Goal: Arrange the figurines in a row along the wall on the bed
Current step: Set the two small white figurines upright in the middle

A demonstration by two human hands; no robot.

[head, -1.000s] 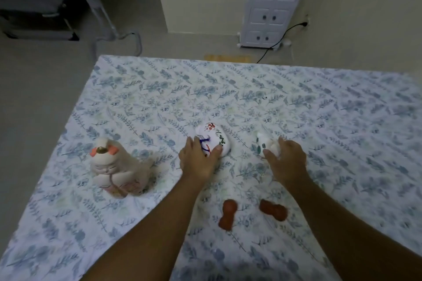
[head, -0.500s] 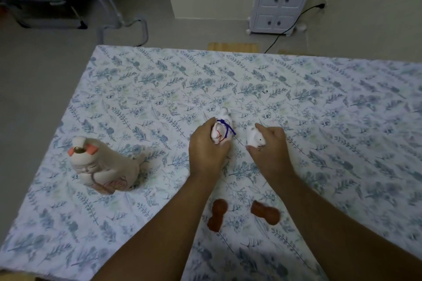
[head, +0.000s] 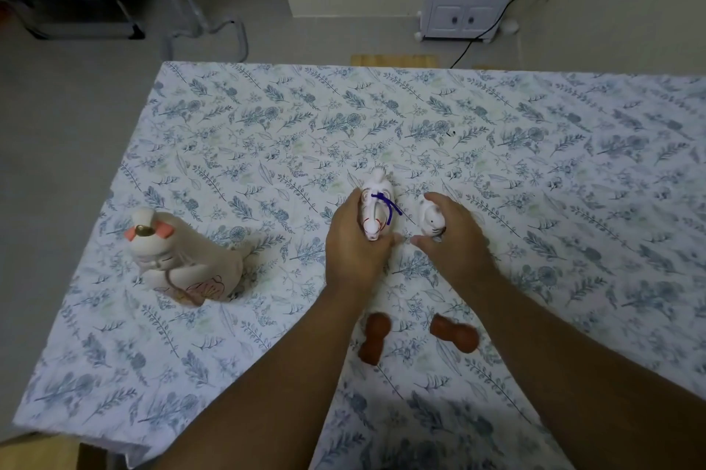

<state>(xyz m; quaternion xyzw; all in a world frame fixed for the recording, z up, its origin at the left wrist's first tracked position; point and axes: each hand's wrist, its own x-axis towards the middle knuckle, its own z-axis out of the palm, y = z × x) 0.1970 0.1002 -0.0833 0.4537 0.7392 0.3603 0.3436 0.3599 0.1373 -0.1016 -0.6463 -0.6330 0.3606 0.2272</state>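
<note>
The left hand [head: 353,252] grips a white figurine with a blue cord [head: 376,210], long axis running near-to-far, mid-bed [head: 267,133]. The right hand [head: 452,236] clasps a small white figurine [head: 429,219] just right. Two brown figurines [head: 376,339] lie nearer; a large cat figurine [head: 179,263] stands far left.

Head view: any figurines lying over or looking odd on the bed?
Yes. The two brown figurines lie toppled on the bedsheet near the wrists. The large cat figurine stands alone, far left. No damage shows.
</note>
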